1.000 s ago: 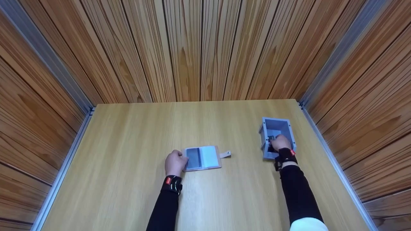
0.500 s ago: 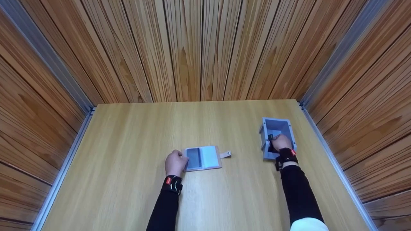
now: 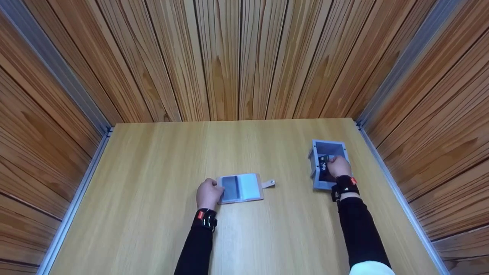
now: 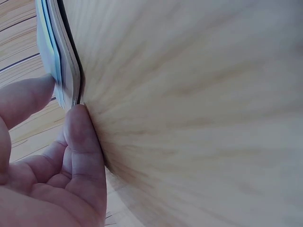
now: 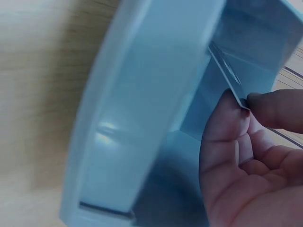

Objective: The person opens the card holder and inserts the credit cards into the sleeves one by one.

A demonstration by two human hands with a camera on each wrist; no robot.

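Note:
An open card holder [image 3: 250,187] with clear sleeves lies on the table, its snap strap [image 3: 269,183] pointing right. My left hand [image 3: 208,194] pinches its left edge; in the left wrist view the thumb rests on the sleeves of the card holder [image 4: 54,42] and a fingertip is at the cover's lower edge. Inside a blue-grey bin [image 3: 314,165] at the right, my right hand [image 3: 339,167] pinches a black card [image 3: 323,163] with light lettering, "VIP". Seen edge-on in the right wrist view, the thin card [image 5: 228,73] tilts between thumb and index finger.
The wooden table [image 3: 183,152] is bounded by plank walls [image 3: 237,61] at the back and both sides. Grey metal rails [image 3: 401,198] run along the side edges. The bin's raised walls surround the right hand.
My right hand has shifted slightly right and up within the bin, and more of the black card and its lettering now shows. The left hand and card holder have stayed put.

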